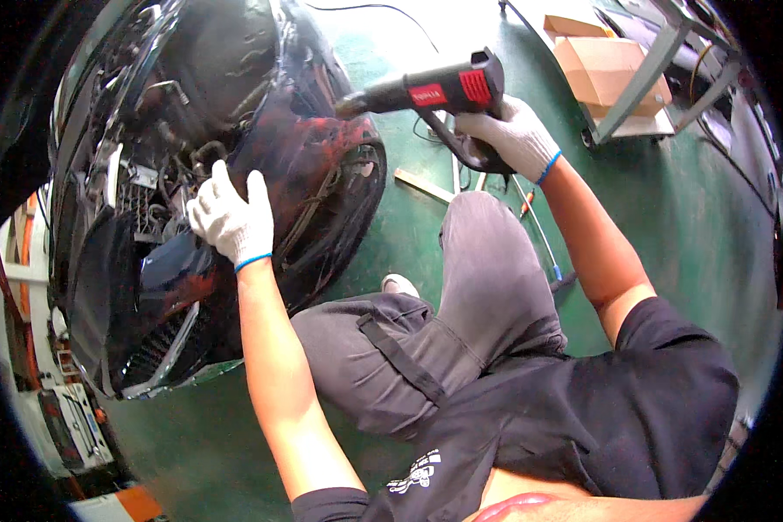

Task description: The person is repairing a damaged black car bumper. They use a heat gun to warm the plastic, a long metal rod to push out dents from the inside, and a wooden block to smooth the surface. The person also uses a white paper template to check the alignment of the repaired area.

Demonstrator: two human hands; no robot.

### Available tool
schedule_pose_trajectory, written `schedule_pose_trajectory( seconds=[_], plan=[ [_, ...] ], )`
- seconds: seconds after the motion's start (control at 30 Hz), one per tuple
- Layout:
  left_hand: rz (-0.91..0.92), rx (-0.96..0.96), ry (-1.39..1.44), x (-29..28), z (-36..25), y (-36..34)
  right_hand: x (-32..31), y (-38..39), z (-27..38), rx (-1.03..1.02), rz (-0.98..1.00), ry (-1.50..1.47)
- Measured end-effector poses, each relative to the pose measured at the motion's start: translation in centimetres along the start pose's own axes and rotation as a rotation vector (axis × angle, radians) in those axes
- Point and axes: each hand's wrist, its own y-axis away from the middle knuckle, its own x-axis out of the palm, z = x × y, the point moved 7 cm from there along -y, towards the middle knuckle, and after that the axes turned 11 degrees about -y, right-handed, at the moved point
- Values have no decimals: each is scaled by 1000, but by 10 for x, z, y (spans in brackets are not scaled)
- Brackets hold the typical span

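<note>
My right hand, in a white knit glove with a blue cuff, is wrapped round the handle of a black and red heat gun. Its nozzle points left, close to the dark fender of a car front. Reddish patches show on that panel near the nozzle. My left hand, gloved alike, rests at the edge of the same panel, thumb and fingers apart, holding nothing I can see. Beside it lies the car's exposed front end, with hoses and metal parts. Whether the gun is running cannot be seen.
A wheeled metal cart with an open cardboard box stands at the far right. A flat wooden strip and a screwdriver lie on the green floor beyond my knee. A dark cable runs across the floor at the top.
</note>
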Motion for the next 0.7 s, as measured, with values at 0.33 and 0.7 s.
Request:
schedule_pose_trajectory(
  seconds=[0.33,0.7],
  plan=[
    [42,44,-51,1,-4,0,-7,-8,-33,5,-40,-90],
    [52,53,-52,4,-4,-1,-5,-2,-42,149,-88,-194]
  ],
)
